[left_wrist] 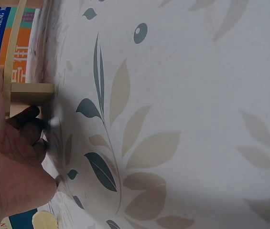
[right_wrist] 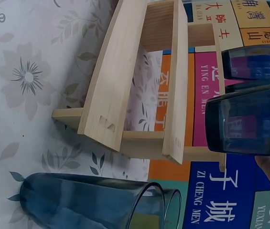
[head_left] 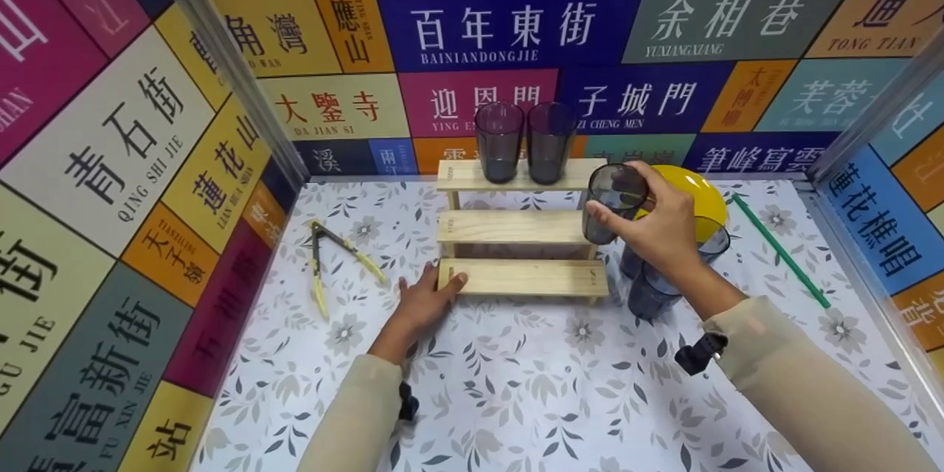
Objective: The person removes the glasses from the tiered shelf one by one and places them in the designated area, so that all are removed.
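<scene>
Two smoky tumblers (head_left: 499, 147) stand atop the three-tier wooden rack (head_left: 516, 227); beside its right end the right hand (head_left: 665, 225) pinches another tumbler (head_left: 613, 195), best lowered upright while the left hand (head_left: 424, 304) grips the rack's bottom-left end, seemingly for steadiness.

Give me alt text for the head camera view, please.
A person's right hand holds a dark glass near a three-tier wooden rack, while the left hand grips its bottom shelf at the left. Two glasses stand on top; more glasses, a yellow object and a green stick are at right.
</scene>
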Motion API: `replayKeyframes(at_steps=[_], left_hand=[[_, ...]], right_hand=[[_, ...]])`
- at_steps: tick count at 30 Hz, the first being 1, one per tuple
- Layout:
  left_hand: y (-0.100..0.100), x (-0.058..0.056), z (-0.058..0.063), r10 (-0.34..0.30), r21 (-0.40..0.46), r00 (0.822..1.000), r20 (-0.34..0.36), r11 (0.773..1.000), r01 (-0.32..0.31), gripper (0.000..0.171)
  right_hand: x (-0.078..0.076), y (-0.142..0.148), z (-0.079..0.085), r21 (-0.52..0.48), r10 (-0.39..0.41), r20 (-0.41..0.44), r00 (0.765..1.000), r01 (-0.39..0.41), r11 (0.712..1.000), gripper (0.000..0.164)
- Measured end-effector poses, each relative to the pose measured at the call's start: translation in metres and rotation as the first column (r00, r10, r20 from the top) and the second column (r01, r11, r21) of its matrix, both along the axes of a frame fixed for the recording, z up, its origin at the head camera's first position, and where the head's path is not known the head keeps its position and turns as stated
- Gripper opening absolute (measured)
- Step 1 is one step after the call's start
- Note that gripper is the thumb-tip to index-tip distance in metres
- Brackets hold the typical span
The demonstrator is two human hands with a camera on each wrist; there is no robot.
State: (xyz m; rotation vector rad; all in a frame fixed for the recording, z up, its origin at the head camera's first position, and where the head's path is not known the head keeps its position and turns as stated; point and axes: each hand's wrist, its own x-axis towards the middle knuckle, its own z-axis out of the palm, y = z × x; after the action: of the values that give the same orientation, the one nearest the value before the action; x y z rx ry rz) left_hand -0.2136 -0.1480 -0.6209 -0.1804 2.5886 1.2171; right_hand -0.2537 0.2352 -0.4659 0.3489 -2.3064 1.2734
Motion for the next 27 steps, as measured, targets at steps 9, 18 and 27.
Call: replayKeyframes(at_steps=[9,18,27], left_hand=[[0.002,0.004,0.000,0.034,0.000,0.999,0.020,0.999,-0.034,0.091],[0.001,0.002,-0.001,0.025,-0.016,1.000,0.011,1.000,-0.025,0.091],[0.000,-0.001,-0.003,-0.011,-0.007,0.999,-0.030,1.000,0.011,0.086]], right_hand=[[0.003,0.011,-0.005,0.037,-0.064,-0.021,0.998,0.065,0.997,0.074],[0.009,0.026,-0.006,0.053,-0.105,0.002,0.994,0.105,0.993,0.075],[0.014,0.037,-0.006,0.038,-0.103,-0.004,0.995,0.103,0.994,0.071]])
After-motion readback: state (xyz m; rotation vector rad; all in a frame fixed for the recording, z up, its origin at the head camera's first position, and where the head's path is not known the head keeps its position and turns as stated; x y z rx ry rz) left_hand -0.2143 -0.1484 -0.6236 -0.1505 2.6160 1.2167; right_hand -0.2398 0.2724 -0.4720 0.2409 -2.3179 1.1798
